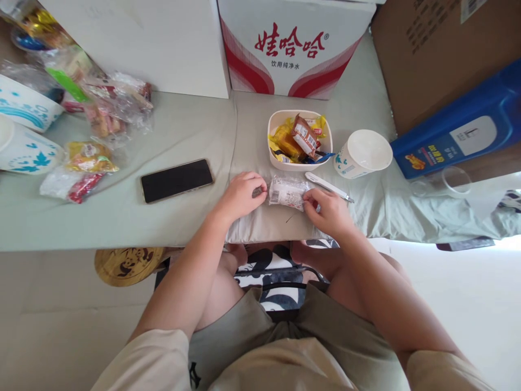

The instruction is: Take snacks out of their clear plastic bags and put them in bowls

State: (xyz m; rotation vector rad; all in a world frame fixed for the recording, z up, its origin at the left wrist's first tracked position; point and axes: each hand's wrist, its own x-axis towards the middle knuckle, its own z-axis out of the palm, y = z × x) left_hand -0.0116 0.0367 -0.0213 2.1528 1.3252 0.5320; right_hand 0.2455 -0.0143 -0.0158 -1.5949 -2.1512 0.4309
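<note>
A small clear-wrapped snack packet (287, 192) with printed text and a barcode lies on the cloth-covered table in front of me. My left hand (243, 196) is closed at its left end, with thumb and fingertips pinched at the wrapper's edge. On the other side my right hand (329, 212) grips the packet's right end between thumb and fingers. Just behind the right hand lies a white utility knife (329, 186). A cream plastic box (299, 164) holding several wrapped snacks stands behind the packet, and a white paper cup (363, 154) is to its right.
A black phone (177, 181) lies to the left. Bagged snacks (109, 103) and paper cups (28, 146) crowd the far left. White cartons (280, 54) stand at the back; a blue package (464, 125) leans at the right. The table's front edge (260, 239) runs below my hands.
</note>
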